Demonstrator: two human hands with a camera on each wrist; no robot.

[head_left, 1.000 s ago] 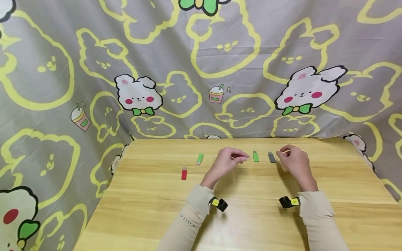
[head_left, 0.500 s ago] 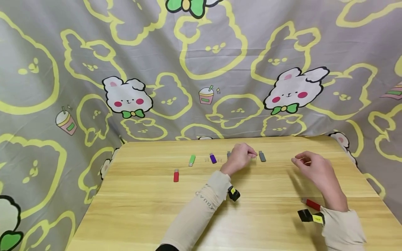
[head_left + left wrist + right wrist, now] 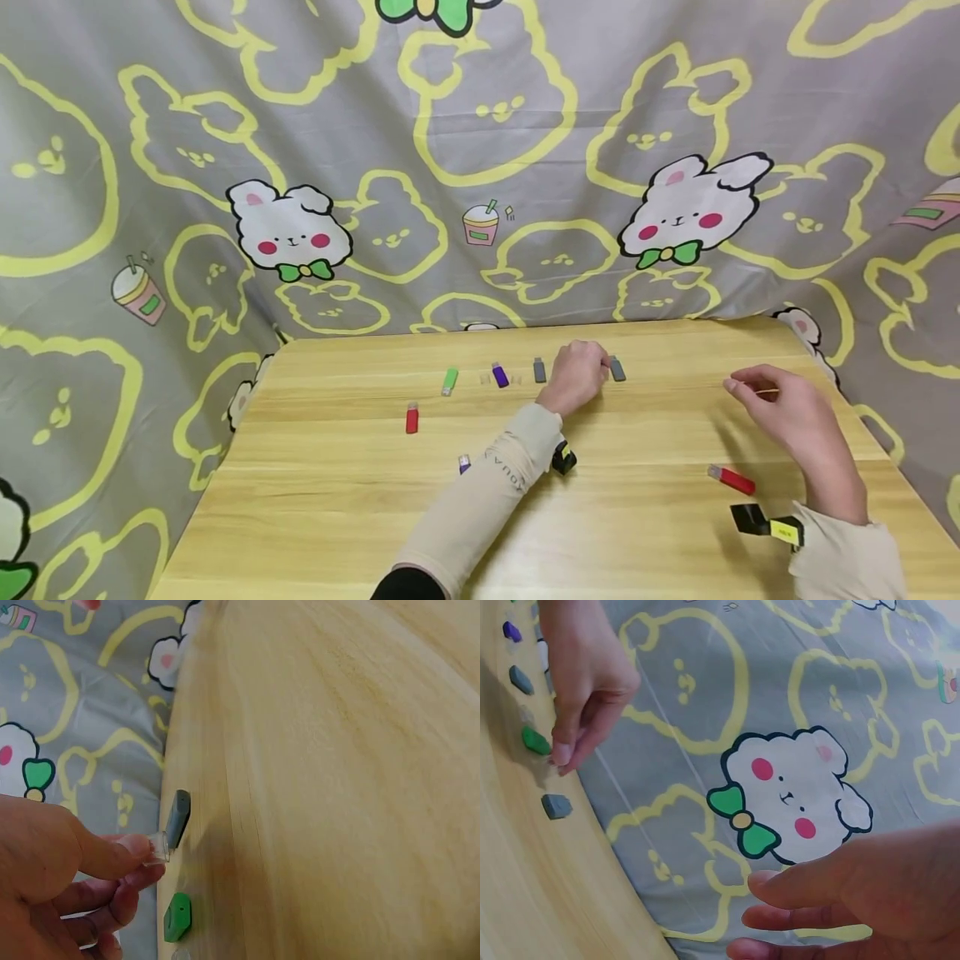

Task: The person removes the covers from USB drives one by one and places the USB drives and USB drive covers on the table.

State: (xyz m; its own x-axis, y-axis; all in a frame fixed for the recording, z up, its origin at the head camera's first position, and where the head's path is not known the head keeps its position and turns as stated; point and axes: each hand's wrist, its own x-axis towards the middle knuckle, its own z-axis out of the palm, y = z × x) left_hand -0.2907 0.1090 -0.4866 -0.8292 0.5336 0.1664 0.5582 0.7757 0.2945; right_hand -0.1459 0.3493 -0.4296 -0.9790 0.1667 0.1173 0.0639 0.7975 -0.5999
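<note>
My left hand (image 3: 579, 375) is over the row of USB sticks at the back of the table, thumb and fingers pinching a small clear plastic piece (image 3: 158, 847). Right by its fingertips lies a grey USB stick (image 3: 617, 368). A green USB stick (image 3: 178, 917) shows below the hand in the left wrist view; in the head view the hand hides it. To the left, the row holds another grey stick (image 3: 540, 371), a purple one (image 3: 500, 375) and a green one (image 3: 450, 382). My right hand (image 3: 795, 408) hovers at the right, fingers loosely apart, holding nothing.
One red USB stick (image 3: 412, 418) lies at the left, another red stick (image 3: 732, 480) beside the right forearm. A purple stick (image 3: 464, 464) is partly covered by the left sleeve. Small clear pieces (image 3: 517, 380) flank the row's purple stick. A patterned curtain (image 3: 525, 192) borders the table's back.
My left hand has moved right along the row, uncovering the purple and left grey sticks. My right hand has drawn away to the right from the other grey stick. The head view has shifted.
</note>
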